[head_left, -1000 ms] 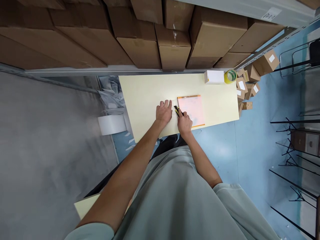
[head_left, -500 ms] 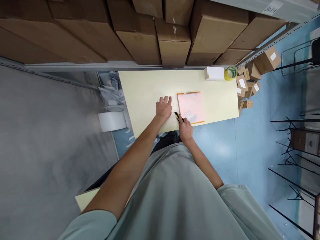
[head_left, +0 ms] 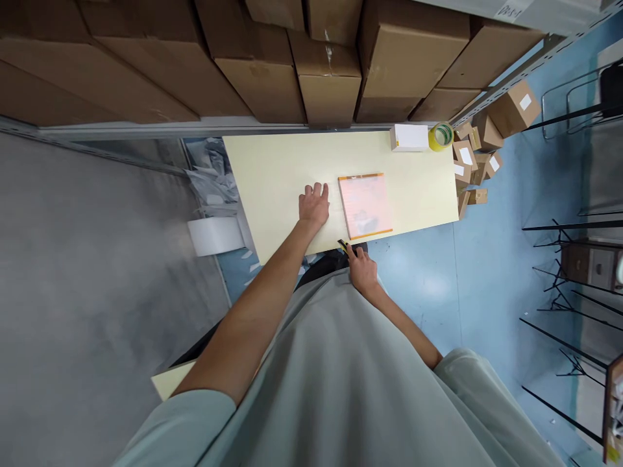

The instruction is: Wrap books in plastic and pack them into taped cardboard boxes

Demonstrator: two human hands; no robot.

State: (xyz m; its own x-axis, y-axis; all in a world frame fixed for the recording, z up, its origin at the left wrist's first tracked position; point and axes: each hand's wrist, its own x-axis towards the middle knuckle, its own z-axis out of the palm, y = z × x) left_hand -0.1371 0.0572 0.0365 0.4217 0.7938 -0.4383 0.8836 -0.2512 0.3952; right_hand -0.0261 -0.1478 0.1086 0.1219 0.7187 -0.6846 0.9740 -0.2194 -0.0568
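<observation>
My left hand lies flat with fingers spread on the pale yellow table, just left of a flat pink package with orange edges. My right hand is closed round a yellow and black utility knife. It hovers at the table's near edge, below the package's near left corner and apart from it.
A white box and a yellow tape roll sit at the table's far right corner. Stacked cardboard boxes fill the shelf behind. Small cartons lie on the blue floor at right, a white roll at left.
My right hand has drawn the knife back along the package's left edge toward me and off the table's near edge. The left hand stays flat in place.
</observation>
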